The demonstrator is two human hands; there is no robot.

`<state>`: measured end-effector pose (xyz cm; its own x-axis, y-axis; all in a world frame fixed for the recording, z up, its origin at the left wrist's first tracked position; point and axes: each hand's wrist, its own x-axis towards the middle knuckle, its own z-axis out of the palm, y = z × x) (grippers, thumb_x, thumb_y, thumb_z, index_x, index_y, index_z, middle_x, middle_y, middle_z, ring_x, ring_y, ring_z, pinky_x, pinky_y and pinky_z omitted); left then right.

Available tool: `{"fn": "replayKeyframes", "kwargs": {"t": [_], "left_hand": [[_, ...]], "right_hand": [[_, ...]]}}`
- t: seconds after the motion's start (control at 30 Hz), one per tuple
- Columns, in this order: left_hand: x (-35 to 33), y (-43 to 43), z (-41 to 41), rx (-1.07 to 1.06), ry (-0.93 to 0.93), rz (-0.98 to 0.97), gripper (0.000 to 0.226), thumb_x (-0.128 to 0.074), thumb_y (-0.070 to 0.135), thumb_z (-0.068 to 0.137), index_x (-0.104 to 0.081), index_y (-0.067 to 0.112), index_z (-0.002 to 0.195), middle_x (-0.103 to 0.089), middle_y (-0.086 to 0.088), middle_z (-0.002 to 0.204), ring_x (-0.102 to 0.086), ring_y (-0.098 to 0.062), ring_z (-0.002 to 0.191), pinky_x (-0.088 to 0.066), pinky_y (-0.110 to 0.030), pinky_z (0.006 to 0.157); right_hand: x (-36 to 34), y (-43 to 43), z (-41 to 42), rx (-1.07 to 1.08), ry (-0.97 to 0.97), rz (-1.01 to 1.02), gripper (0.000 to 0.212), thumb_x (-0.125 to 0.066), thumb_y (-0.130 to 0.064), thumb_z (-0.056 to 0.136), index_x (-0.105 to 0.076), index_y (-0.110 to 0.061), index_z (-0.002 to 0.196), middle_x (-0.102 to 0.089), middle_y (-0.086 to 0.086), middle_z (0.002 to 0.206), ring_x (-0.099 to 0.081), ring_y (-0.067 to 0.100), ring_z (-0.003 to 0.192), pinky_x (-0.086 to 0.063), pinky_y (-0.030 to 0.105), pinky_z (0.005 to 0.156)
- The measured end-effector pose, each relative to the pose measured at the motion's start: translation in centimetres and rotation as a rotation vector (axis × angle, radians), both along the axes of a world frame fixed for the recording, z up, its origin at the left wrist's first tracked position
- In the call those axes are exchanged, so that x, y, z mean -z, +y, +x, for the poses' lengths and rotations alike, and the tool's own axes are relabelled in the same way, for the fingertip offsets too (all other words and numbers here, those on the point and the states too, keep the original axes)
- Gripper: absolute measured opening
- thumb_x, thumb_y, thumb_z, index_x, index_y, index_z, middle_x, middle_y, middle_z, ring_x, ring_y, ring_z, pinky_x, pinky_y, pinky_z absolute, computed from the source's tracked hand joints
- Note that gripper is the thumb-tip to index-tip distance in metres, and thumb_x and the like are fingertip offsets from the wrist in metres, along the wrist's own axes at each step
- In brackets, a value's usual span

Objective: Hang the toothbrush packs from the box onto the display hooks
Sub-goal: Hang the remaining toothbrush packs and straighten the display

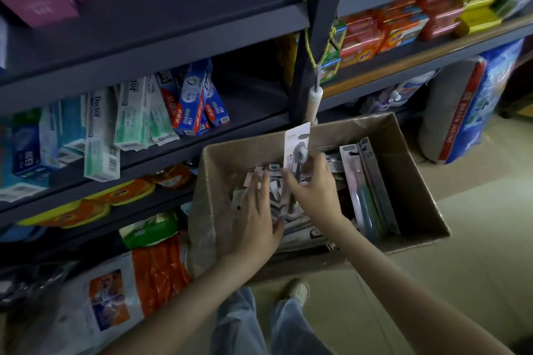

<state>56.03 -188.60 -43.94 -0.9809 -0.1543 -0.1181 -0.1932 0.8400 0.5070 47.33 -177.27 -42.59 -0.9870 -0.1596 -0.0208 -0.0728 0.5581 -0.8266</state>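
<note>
Inside the cardboard box [409, 173], the right hand [314, 186] pinches a white toothbrush pack [297, 143] by its lower part and holds it upright above the rest, probably so that its top edge is ready for a hook. The left hand [256, 213] lies flat, fingers straight, on the loose heap of packs [277, 199], it seems to keep them down. The packs are flat card with glossy clear fronts. Long narrow packs [364, 190] lean along the right wall. Toothpaste cartons [101, 130] fill the shelf beside the box. I cannot make out any display hooks.
</note>
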Motion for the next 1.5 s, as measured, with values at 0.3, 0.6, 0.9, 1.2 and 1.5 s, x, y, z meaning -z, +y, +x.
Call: {"fn": "replayKeyframes", "kwargs": {"t": [0.3,0.6,0.9,1.2,1.5], "left_hand": [[-2.8,0.3,-2.4,-0.189,-0.033,-0.042,0.088,-0.059,0.037,0.091,-0.001,0.011,0.152,-0.029,-0.006,0.149,-0.034,-0.017,0.135,-0.034,-0.024,0.101],[-5.0,-2.7,-2.4,-0.265,-0.139,0.077,0.081,-0.06,0.035,0.092,-0.009,0.016,0.151,-0.041,0.007,0.127,-0.05,-0.006,0.106,-0.036,-0.009,0.062],[-7.2,-6.9,-1.0,-0.291,-0.003,0.041,0.088,-0.065,0.035,0.087,-0.008,0.015,0.15,-0.034,-0.009,0.148,-0.051,-0.025,0.122,-0.048,-0.032,0.09],[-6.2,-9.7,-1.1,-0.256,-0.138,-0.102,0.091,-0.062,0.033,0.09,0.0,0.007,0.151,-0.038,-0.017,0.14,-0.048,-0.03,0.121,-0.047,-0.036,0.087],[-5.8,-10.4,-1.4,-0.226,-0.174,-0.093,0.09,-0.061,0.035,0.09,0.001,0.01,0.151,-0.038,-0.015,0.14,-0.053,-0.028,0.116,-0.049,-0.034,0.081]], "right_hand": [[-4.2,-2.9,0.3,0.085,-0.351,-0.283,0.032,-0.068,-0.034,0.086,-0.051,-0.016,0.106,-0.061,-0.007,0.096,-0.06,0.006,0.087,-0.048,0.019,0.07],[-0.3,-0.4,0.0,-0.443,-0.046,0.076,0.061,-0.061,-0.02,0.092,-0.032,-0.016,0.145,-0.051,0.003,0.136,-0.047,0.012,0.126,-0.041,0.028,0.104],[7.7,1.8,-2.0,-1.346,0.244,1.092,0.109,-0.07,-0.061,0.071,-0.015,-0.012,0.152,-0.045,0.015,0.144,-0.049,0.032,0.125,-0.045,0.046,0.1],[9.6,0.8,-2.1,-1.347,0.471,1.08,0.078,-0.092,-0.017,0.033,-0.072,-0.014,0.109,-0.071,0.005,0.103,-0.069,0.026,0.09,-0.056,0.037,0.062],[7.0,1.7,-2.8,-1.04,0.385,0.923,0.062,-0.082,0.003,0.054,-0.065,-0.009,0.112,-0.062,0.012,0.107,-0.062,0.031,0.096,-0.058,0.041,0.067]]}}
